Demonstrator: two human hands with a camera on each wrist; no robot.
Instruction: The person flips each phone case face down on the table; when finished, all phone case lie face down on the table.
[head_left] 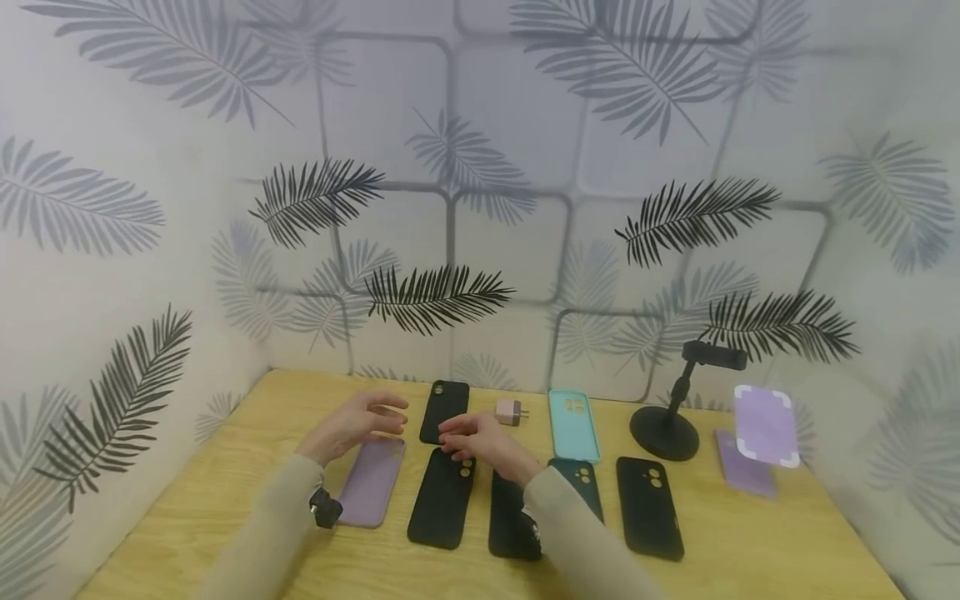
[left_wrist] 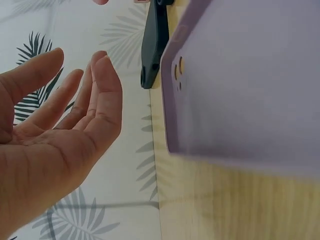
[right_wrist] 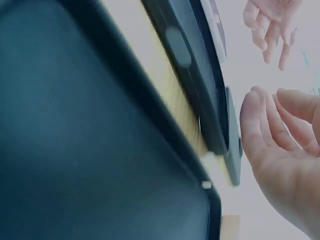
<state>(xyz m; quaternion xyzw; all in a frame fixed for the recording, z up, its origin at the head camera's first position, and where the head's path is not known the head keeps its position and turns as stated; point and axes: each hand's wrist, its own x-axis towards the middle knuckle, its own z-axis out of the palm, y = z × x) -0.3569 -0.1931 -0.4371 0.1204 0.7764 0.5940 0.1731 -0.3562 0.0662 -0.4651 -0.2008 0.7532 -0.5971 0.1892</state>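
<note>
My left hand (head_left: 363, 423) hovers above the top end of a purple phone case (head_left: 372, 487), its fingers loosely bent around nothing. In the left wrist view that hand (left_wrist: 70, 117) stands apart from the purple case (left_wrist: 245, 90), whose camera holes show. Over the gap between two black phone cases, one farther back (head_left: 444, 402) and one nearer (head_left: 441, 508), is my right hand (head_left: 483, 442). Its fingers are relaxed, and the right wrist view shows nothing in them. My right forearm partly covers another black case (head_left: 508, 525) and a dark teal case (head_left: 576, 473).
A turquoise case (head_left: 573, 425) and a pink plug charger (head_left: 507, 412) lie toward the back. To the right are another black case (head_left: 651, 510), a black phone stand (head_left: 664, 432) and a purple stand (head_left: 765, 425). A leaf-patterned wall (head_left: 510, 250) closes off the table's back.
</note>
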